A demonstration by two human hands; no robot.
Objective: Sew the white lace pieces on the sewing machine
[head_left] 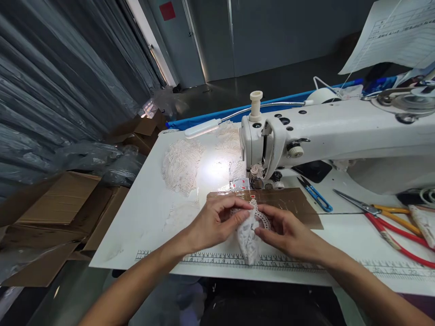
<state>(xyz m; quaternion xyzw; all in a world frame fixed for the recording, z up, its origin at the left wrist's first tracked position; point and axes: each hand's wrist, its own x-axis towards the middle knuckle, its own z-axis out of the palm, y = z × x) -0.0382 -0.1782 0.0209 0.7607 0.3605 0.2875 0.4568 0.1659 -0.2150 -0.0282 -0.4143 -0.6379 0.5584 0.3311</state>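
A piece of white lace hangs between my two hands, just in front of the sewing machine. My left hand pinches its upper left side between thumb and fingers. On the other side, my right hand grips the scalloped lace edge near the middle of the piece. The lace's lower end reaches down over the printed ruler along the table's front. Behind the hands lies a brown taped sheet, partly under the machine's needle area. My fingers hide part of the lace.
Lace heaps lie at the left of the white table, under a lit lamp. Blue thread snips and large scissors with red and yellow handles rest to the right. Cardboard boxes stand on the left.
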